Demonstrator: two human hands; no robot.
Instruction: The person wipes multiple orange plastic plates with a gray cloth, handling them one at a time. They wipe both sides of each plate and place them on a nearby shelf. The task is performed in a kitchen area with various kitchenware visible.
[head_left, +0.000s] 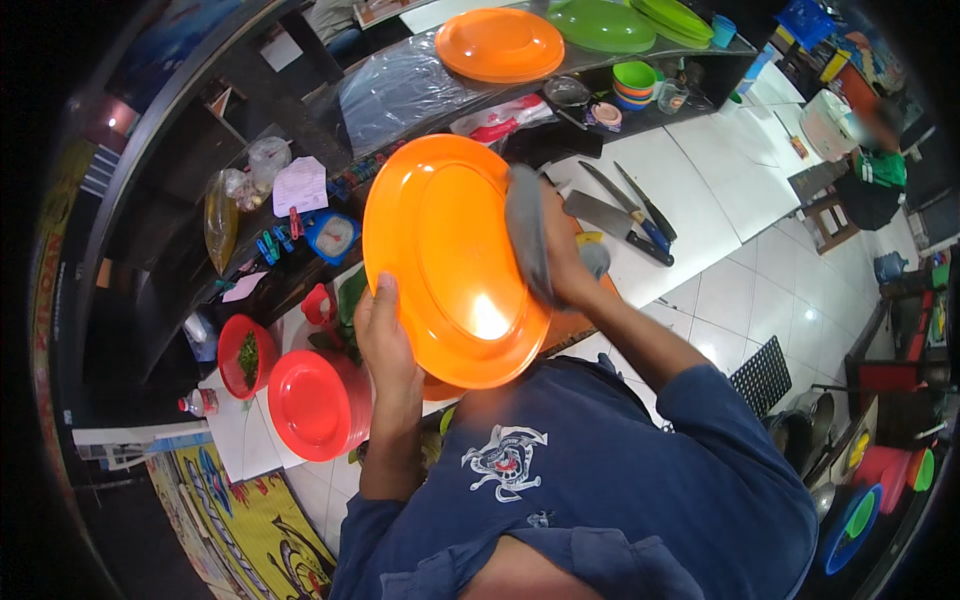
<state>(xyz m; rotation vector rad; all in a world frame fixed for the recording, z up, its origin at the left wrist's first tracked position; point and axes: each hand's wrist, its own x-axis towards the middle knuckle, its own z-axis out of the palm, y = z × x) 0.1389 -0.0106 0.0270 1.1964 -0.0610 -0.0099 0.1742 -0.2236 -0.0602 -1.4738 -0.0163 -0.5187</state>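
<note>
An orange oval plate (442, 255) is held up in front of my chest, its upper face towards me. My left hand (386, 330) grips its left rim, with the thumb on the face. Against the plate's right rim, my right hand (562, 240) presses a grey cloth (529, 232), which looks blurred. Beneath the plate, part of an orange surface (570, 330) shows on the counter; most of it is hidden. A stack of red plates (311, 405) stands left of my left forearm.
Several knives and a cleaver (600, 214) lie on the white tiled counter (697, 165) at right. More orange plates (499, 45) and green plates (604, 26) sit on the shelf ahead. Chopped greens fill part of a red bowl (232, 360), near a blue scale (332, 236). A person (877, 172) is at far right.
</note>
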